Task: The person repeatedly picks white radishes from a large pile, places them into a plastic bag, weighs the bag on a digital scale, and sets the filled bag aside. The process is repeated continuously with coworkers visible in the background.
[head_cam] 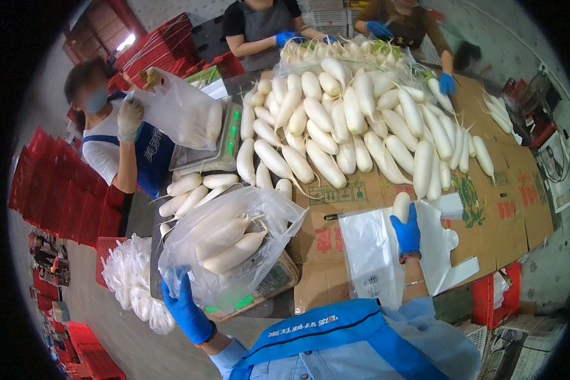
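My left hand [186, 304], in a blue glove, grips the near edge of a clear plastic bag [175, 256]. Several white radishes [235, 249] lie inside this bag, which rests on a scale [285, 275] with green lit displays. My right hand [407, 232], also blue-gloved, holds a single white radish [401, 207] above flat plastic bags [368, 247] on the cardboard. Beyond both hands a large heap of white radishes [327, 128] covers the middle of the table. A few loose radishes [190, 199] lie just past the filled bag.
At the left a co-worker holds a plastic bag [185, 109] over a second scale [204, 164]. Two more co-workers stand at the far side. Cardboard [494, 156] covers the table's right part. Filled bags [135, 285] hang low at the left, near stacked red crates [66, 190].
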`<control>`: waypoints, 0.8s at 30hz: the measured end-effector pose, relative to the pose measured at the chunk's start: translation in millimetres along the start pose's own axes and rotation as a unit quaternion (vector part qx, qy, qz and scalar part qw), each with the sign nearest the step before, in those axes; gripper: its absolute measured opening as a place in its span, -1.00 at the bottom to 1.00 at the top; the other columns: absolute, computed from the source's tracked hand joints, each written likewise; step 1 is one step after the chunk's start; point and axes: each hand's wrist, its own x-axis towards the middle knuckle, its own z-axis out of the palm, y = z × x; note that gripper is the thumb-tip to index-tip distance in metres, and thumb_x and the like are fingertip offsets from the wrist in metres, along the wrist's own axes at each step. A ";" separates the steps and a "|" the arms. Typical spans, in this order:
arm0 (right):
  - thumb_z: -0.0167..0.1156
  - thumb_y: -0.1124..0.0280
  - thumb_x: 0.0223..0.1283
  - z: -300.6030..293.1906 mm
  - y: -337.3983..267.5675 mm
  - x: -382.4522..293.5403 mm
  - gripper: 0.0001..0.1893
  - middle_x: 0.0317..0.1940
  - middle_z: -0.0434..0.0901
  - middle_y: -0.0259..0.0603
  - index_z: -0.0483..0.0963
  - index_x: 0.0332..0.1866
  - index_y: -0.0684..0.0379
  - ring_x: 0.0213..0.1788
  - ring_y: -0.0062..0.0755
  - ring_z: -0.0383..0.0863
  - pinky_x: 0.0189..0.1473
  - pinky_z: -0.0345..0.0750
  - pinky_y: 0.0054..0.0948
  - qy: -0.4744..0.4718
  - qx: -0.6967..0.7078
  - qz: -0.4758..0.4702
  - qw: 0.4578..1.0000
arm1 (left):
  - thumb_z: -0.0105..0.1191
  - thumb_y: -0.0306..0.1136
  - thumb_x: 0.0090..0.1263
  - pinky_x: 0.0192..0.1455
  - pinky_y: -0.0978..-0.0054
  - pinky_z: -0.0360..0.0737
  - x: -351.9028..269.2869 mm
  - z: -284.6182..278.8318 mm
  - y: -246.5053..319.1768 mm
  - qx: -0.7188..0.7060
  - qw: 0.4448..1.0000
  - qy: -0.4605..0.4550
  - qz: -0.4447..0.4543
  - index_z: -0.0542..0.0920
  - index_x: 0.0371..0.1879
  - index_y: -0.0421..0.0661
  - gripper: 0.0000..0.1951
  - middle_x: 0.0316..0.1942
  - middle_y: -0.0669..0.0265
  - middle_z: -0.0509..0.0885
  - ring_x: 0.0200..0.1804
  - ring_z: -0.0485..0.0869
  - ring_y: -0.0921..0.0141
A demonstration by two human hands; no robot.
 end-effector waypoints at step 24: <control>0.31 0.33 0.07 69.0 -208.9 -28.5 -0.29 -0.06 0.48 -0.19 0.17 0.35 0.10 0.03 -0.40 0.46 0.17 0.36 -0.36 -0.342 0.279 -0.234 0.866 | 0.05 -0.48 0.27 0.10 0.51 0.38 -12.4 0.2 7.6 -0.005 1.000 0.028 0.011 0.52 -0.02 -0.26 -0.71 -0.09 0.27 0.61 -0.04 0.53 0.44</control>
